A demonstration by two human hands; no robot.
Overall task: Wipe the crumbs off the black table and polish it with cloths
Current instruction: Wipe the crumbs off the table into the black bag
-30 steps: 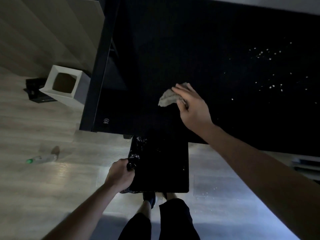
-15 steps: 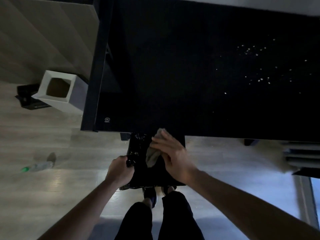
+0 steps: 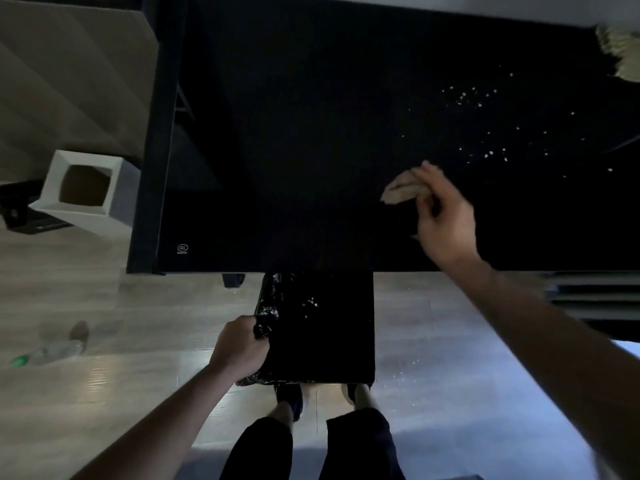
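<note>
The black table [image 3: 311, 133] fills the upper middle of the view. Pale crumbs [image 3: 485, 133] are scattered over its right part. My right hand [image 3: 443, 216] is over the table just left of the crumbs, gripping a crumpled beige cloth [image 3: 401, 190] that sticks out to its left. My left hand [image 3: 242, 344] grips the rim of a black bin [image 3: 346, 334] lined with a shiny black bag, held against the table's near edge. A few crumbs [image 3: 310, 303] lie inside the bin.
A white square bin [image 3: 86, 188] stands on the wooden floor to the left of the table. A plastic bottle [image 3: 45, 353] with a green cap lies on the floor at far left. A pale fringed thing [image 3: 620, 53] shows at the table's far right corner. My legs are below the bin.
My right hand swept the cloth from the table down over the bin, then went back up and to the right onto the table near the crumbs. My left hand kept hold of the bin.
</note>
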